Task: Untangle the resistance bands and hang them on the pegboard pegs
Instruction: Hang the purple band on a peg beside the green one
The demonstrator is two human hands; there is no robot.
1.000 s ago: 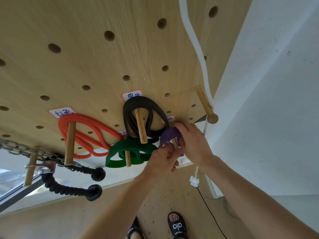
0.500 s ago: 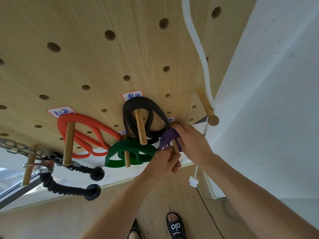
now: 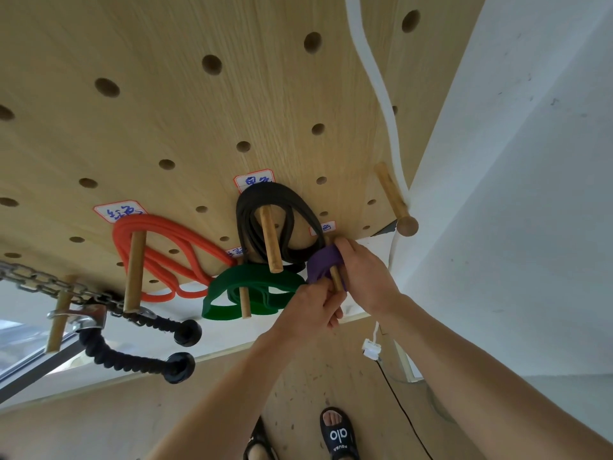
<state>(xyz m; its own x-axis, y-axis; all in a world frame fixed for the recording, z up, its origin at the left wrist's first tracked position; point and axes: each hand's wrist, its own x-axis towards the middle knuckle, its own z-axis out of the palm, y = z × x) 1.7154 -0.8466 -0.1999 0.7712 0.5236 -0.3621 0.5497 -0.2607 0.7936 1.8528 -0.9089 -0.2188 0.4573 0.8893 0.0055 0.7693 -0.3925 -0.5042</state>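
A wooden pegboard (image 3: 185, 104) fills the upper view. An orange band (image 3: 172, 240) hangs looped over a long peg (image 3: 134, 270). On the middle peg (image 3: 270, 240) hangs a black band (image 3: 275, 200), and a green band (image 3: 252, 287) sits on a short peg below it. A purple band (image 3: 323, 265) is draped over a small peg (image 3: 335, 277) at the lower right. My right hand (image 3: 361, 277) presses on the purple band from the right. My left hand (image 3: 311, 310) pinches the band's lower part just under the peg.
A metal chain (image 3: 39, 280) and a black rope handle (image 3: 132, 356) hang at the lower left. A white cord (image 3: 374, 74) runs down past a knobbed peg (image 3: 394, 200) next to the white wall (image 3: 514, 194). Sandalled feet (image 3: 338, 433) stand on the floor below.
The purple band has slid further onto its small peg. Both hands stayed on it, with only small shifts.
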